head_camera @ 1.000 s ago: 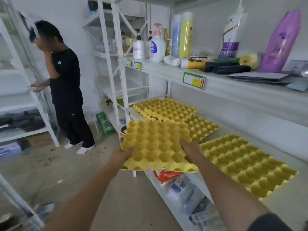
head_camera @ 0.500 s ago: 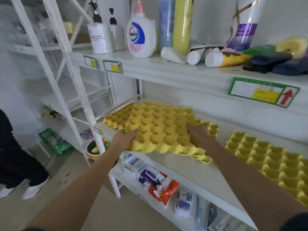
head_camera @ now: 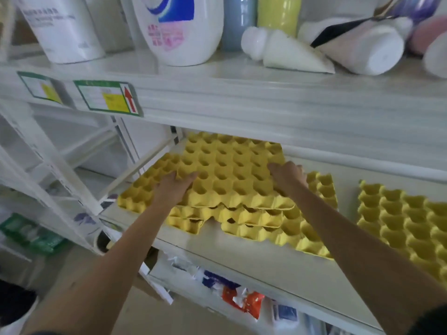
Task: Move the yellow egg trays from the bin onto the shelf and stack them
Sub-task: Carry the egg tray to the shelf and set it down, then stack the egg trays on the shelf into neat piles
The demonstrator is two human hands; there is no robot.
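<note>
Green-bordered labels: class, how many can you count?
2. The left label sits far left on the upper shelf edge; the right label, with a red arrow, is beside it. Others may be out of view.

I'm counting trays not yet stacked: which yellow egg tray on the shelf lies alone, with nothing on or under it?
The egg tray at the far right, lying apart on the shelf. The others overlap in the pile under both hands.

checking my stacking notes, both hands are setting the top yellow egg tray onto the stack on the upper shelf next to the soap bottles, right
Not quite. The head view shows both hands, left hand and right hand, setting the top yellow egg tray onto the stack, but on the lower shelf, under the upper shelf that holds the soap bottles.
</note>
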